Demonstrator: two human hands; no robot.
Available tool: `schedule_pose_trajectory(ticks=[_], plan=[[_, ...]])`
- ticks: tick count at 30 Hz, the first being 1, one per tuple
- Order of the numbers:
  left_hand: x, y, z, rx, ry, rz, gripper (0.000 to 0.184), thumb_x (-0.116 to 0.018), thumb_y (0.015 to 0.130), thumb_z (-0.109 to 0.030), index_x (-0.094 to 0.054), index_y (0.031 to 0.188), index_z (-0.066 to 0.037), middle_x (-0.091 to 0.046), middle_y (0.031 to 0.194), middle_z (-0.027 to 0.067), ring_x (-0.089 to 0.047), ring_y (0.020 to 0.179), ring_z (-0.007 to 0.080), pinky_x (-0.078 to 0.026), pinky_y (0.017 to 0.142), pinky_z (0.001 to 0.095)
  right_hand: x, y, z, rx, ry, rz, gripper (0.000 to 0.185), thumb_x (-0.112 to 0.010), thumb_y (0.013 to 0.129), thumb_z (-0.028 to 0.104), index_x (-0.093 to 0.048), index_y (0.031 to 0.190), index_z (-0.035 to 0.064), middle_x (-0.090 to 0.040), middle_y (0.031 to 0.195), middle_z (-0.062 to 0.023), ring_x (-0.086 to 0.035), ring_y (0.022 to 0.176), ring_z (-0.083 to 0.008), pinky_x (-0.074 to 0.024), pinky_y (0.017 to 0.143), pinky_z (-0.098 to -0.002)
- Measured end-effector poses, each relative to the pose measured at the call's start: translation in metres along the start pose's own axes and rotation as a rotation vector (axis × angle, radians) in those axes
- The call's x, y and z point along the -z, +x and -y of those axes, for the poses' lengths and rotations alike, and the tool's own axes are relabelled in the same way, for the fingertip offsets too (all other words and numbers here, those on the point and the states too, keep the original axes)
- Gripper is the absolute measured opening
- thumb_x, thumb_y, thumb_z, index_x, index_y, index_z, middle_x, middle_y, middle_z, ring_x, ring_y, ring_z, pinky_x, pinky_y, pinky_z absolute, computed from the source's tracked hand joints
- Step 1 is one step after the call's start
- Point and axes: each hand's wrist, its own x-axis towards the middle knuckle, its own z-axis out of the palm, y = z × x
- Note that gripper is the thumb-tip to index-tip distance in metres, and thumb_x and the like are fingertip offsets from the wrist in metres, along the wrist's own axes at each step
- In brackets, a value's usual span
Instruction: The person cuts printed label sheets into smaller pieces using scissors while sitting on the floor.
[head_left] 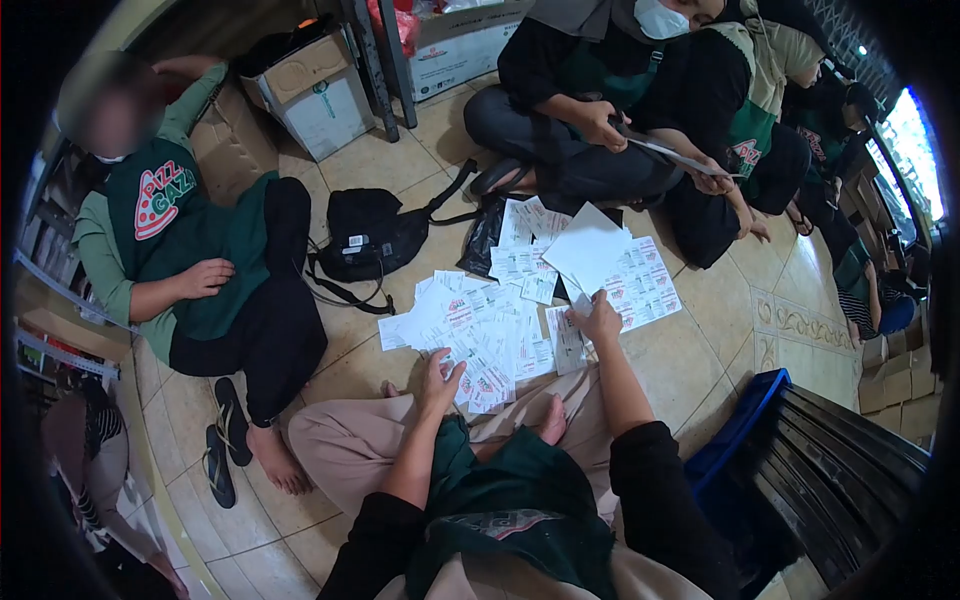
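My right hand (600,322) is closed at the near corner of a blank white sheet of paper (587,248), its fingers pinched there. Just left of that hand lies a printed slip (567,343). My left hand (439,383) rests at the near edge of a loose pile of printed slips (478,335), fingers and thumb apart. Red and black print shows on many slips. Beyond the blank sheet, more printed sheets (645,285) spread to the right, some overlapping a black plastic bag (483,240).
A person in a green apron (165,215) sits at left beside flip-flops (228,430). Another person (590,95) opposite holds scissors or a blade to paper (680,155). A black backpack (372,232), cardboard boxes (318,95) and a blue crate (735,425) stand around the tiled floor.
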Motion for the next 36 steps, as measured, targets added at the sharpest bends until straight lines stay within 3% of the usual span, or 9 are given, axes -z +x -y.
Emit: schedule_pose_trajectory(ticks=[2, 3, 4, 9, 12, 20, 27, 29, 36], plan=[[0.000, 0.001, 0.004, -0.019, -0.032, -0.018, 0.048, -0.069, 0.081, -0.021, -0.050, 0.121, -0.005, -0.056, 0.088, 0.0062, -0.050, 0.077, 0.0115, -0.044, 0.068, 0.0250, -0.009, 0.005, 0.001, 0.007, -0.146, -0.019, 0.069, -0.076, 0.064, 0.045, -0.043, 0.109, 0.0042, -0.066, 0.092, -0.0164, -0.065, 0.085, -0.0315, -0.0441, 0.082, -0.0473], [0.001, 0.000, 0.003, 0.008, -0.028, 0.001, 0.046, -0.068, 0.081, -0.023, -0.051, 0.120, -0.006, -0.057, 0.096, 0.0098, -0.053, 0.084, 0.0169, -0.045, 0.073, 0.0289, -0.011, 0.007, 0.002, -0.033, -0.161, -0.011, 0.067, -0.075, 0.064, 0.043, -0.046, 0.109, 0.0039, -0.066, 0.092, -0.0168, -0.065, 0.086, -0.0297, -0.0409, 0.087, -0.0487], [0.003, 0.000, 0.002, 0.035, -0.024, 0.019, 0.044, -0.067, 0.081, -0.025, -0.052, 0.118, -0.007, -0.058, 0.104, 0.0134, -0.055, 0.092, 0.0224, -0.045, 0.079, 0.0328, -0.012, 0.006, 0.001, -0.028, -0.161, -0.013, 0.067, -0.075, 0.064, 0.043, -0.046, 0.109, 0.0039, -0.066, 0.092, -0.0168, -0.065, 0.086, -0.0297, -0.0409, 0.087, -0.0487], [0.005, -0.005, -0.009, 0.039, -0.016, 0.011, 0.042, -0.067, 0.082, -0.025, -0.053, 0.117, -0.008, -0.058, 0.104, 0.0136, -0.056, 0.094, 0.0226, -0.046, 0.078, 0.0329, -0.006, -0.001, 0.005, 0.150, -0.259, -0.147, 0.022, -0.065, 0.075, 0.025, -0.062, 0.087, 0.0058, -0.065, 0.086, -0.0122, -0.064, 0.080, -0.0278, -0.0409, 0.081, -0.0460], [0.006, -0.006, -0.011, 0.036, -0.012, 0.007, 0.041, -0.067, 0.082, -0.026, -0.054, 0.116, -0.008, -0.058, 0.105, 0.0141, -0.056, 0.095, 0.0233, -0.046, 0.078, 0.0334, 0.002, 0.002, 0.004, 0.296, -0.365, -0.262, 0.009, -0.058, 0.075, 0.014, -0.064, 0.075, 0.0075, -0.061, 0.083, -0.0098, -0.062, 0.076, -0.0257, -0.0383, 0.076, -0.0412], [0.003, -0.005, -0.016, 0.027, -0.026, -0.019, 0.039, -0.066, 0.082, -0.026, -0.054, 0.115, -0.008, -0.058, 0.106, 0.0133, -0.057, 0.095, 0.0244, -0.047, 0.078, 0.0340, 0.043, 0.012, 0.000, 0.408, -0.417, -0.367, 0.007, -0.058, 0.072, 0.012, -0.064, 0.071, 0.0075, -0.058, 0.081, -0.0094, -0.059, 0.076, -0.0243, -0.0345, 0.073, -0.0400], [0.003, -0.006, -0.021, -0.021, -0.051, -0.024, 0.038, -0.066, 0.082, -0.025, -0.055, 0.112, -0.006, -0.058, 0.106, 0.0141, -0.056, 0.094, 0.0252, -0.047, 0.076, 0.0343, 0.079, 0.002, 0.018, 0.257, -0.222, -0.090, 0.018, -0.074, 0.063, 0.022, -0.065, 0.069, 0.0075, -0.062, 0.075, -0.0076, -0.061, 0.067, -0.0252, -0.0397, 0.069, -0.0414], [0.005, -0.007, -0.022, -0.035, -0.044, -0.024, 0.038, -0.066, 0.081, -0.025, -0.055, 0.112, -0.005, -0.058, 0.106, 0.0142, -0.056, 0.094, 0.0252, -0.047, 0.076, 0.0343, 0.079, 0.008, 0.013, 0.107, 0.048, 0.143, 0.028, -0.081, 0.057, 0.026, -0.062, 0.065, 0.0067, -0.062, 0.067, -0.0074, -0.058, 0.059, -0.0225, -0.0430, 0.060, -0.0370], [0.003, -0.013, -0.037, 0.010, -0.144, 0.099, 0.043, -0.065, 0.083, -0.033, -0.055, 0.115, -0.005, -0.058, 0.108, 0.0136, -0.056, 0.097, 0.0227, -0.047, 0.078, 0.0322, 0.067, -0.012, 0.034, 0.222, 0.311, 0.146, 0.033, -0.080, 0.064, 0.024, -0.055, 0.064, 0.0025, -0.054, 0.057, -0.0055, -0.050, 0.053, -0.0163, -0.0403, 0.054, -0.0319]])
